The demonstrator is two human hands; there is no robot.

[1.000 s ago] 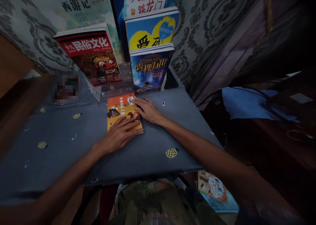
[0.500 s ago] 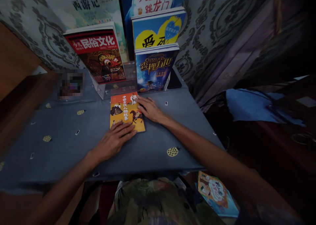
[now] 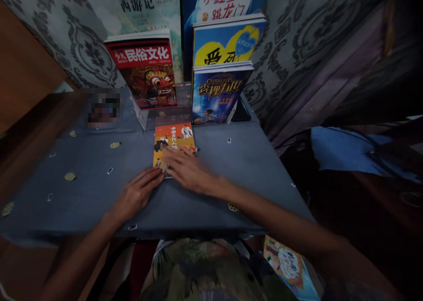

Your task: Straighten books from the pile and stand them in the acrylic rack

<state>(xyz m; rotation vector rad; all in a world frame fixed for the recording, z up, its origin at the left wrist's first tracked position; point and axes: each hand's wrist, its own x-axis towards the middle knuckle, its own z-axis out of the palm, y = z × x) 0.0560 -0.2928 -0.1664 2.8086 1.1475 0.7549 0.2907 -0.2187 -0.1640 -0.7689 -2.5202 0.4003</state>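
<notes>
An orange-yellow book [image 3: 165, 135] lies flat on the cloth-covered table [image 3: 205, 217], its illustrated cover facing up. My right hand [image 3: 187, 166], slightly blurred, reaches across the lower right part of the cover with its fingers stretched out, hiding some of the title and pictures. At the book's lower left corner rests my left hand [image 3: 137, 193], fingers extended and their tips touching the edge. Neither hand grips the book.
Behind it, a clear stand [image 3: 142, 118] bears a red-topped book [image 3: 148, 76] and a dark blue book [image 3: 218, 94]. A dark flat object [image 3: 243, 111] lies beside them. Another book [image 3: 287, 265] is low at the right, below the table edge. Patterned curtain hangs behind.
My right hand has moved from the book's upper right edge down and left onto its lower cover. My left hand has slid left to the lower corner. The view has shifted slightly.
</notes>
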